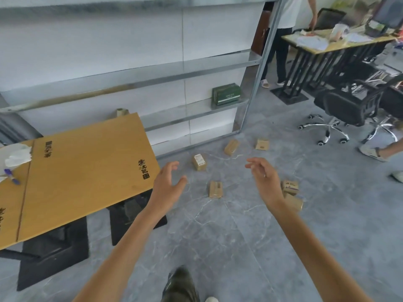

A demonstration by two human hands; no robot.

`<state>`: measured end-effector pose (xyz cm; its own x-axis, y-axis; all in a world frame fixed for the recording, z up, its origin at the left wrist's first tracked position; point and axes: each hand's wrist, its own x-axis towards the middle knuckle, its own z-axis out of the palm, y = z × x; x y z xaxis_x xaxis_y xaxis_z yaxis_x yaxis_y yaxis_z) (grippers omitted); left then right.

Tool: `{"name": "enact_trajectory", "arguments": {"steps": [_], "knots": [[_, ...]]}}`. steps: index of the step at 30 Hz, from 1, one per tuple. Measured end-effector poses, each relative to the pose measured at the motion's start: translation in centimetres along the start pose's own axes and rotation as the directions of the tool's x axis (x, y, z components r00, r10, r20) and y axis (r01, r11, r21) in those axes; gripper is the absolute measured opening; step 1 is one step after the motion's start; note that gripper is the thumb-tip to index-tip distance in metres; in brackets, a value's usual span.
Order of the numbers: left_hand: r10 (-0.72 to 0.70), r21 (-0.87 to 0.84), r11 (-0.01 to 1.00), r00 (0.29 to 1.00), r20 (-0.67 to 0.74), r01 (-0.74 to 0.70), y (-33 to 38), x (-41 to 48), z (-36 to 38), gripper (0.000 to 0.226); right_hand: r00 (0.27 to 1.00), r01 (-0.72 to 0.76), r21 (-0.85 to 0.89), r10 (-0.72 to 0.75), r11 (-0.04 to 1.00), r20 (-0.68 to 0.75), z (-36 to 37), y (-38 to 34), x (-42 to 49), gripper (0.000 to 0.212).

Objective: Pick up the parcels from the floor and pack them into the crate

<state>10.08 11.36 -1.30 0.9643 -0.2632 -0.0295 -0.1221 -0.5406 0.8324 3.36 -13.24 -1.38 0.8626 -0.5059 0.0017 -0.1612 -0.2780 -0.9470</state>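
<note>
On the grey floor, six brown parcels scattered, two close together behind the right hand, left hand and right both spread, empty, above them, one wooden table at left, one green box on a shelf

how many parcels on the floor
6. Farthest: far-left parcel, far-right parcel. Beyond the left hand: white-labelled parcel. Between the hands: middle parcel. Close together behind the right hand: upper parcel, lower parcel. The arm may hide more.
</note>
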Motion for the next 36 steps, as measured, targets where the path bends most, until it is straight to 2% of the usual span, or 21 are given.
{"name": "enact_trajectory", "arguments": {"steps": [3, 7, 13, 20, 24, 32, 34, 36], "knots": [[-0.019, -0.023, 1.000, 1.000, -0.014, 0.018, -0.9, 4.5, 0.2, 0.047, 0.999, -0.045, 0.005, 0.045, 0.999, 0.002, 1.7, 0.6, 4.3, 0.020], [0.003, 0.024, 1.000, 1.000, -0.006, -0.003, -2.4, 12.2, 0.5, 0.054, 0.997, -0.074, -0.079, 0.075, 0.994, 0.012, 4.1, 1.1, 10.4, 0.030], [0.003, 0.235, 0.971, 0.994, 0.106, -0.028, -3.5, 22.6, 1.6, 0.067, 0.990, -0.053, -0.273, 0.086, 0.961, 0.110, 6.9, 2.3, 19.5, 0.049], [-0.083, 0.312, 0.950, 0.974, 0.210, 0.013, -4.5, 32.8, 4.9, 0.074, 0.974, -0.126, -0.295, 0.174, 0.947, 0.142, 9.4, 3.7, 27.9, 0.050], [-0.179, 0.252, 0.960, 0.956, 0.234, 0.119, -5.3, 38.0, 7.9, 0.089, 0.960, -0.163, -0.296, 0.220, 0.941, 0.173, 10.0, 6.1, 34.0, 0.051], [-0.469, 0.146, 0.883, 0.839, 0.275, 0.446, -9.7, 47.7, 14.6, 0.087, 0.879, -0.271, -0.381, 0.388, 0.884, 0.277, 10.3, 12.9, 46.6, 0.047], [-0.513, 0.209, 0.856, 0.826, 0.235, 0.472, -12.1, 50.3, 16.3, 0.085, 0.863, -0.268, -0.423, 0.411, 0.865, 0.295, 11.1, 15.5, 49.6, 0.047], [-0.506, 0.358, 0.835, 0.838, 0.201, 0.418, -15.1, 52.7, 18.4, 0.082, 0.841, -0.276, -0.448, 0.440, 0.850, 0.315, 12.7, 18.9, 52.3, 0.046]]}}
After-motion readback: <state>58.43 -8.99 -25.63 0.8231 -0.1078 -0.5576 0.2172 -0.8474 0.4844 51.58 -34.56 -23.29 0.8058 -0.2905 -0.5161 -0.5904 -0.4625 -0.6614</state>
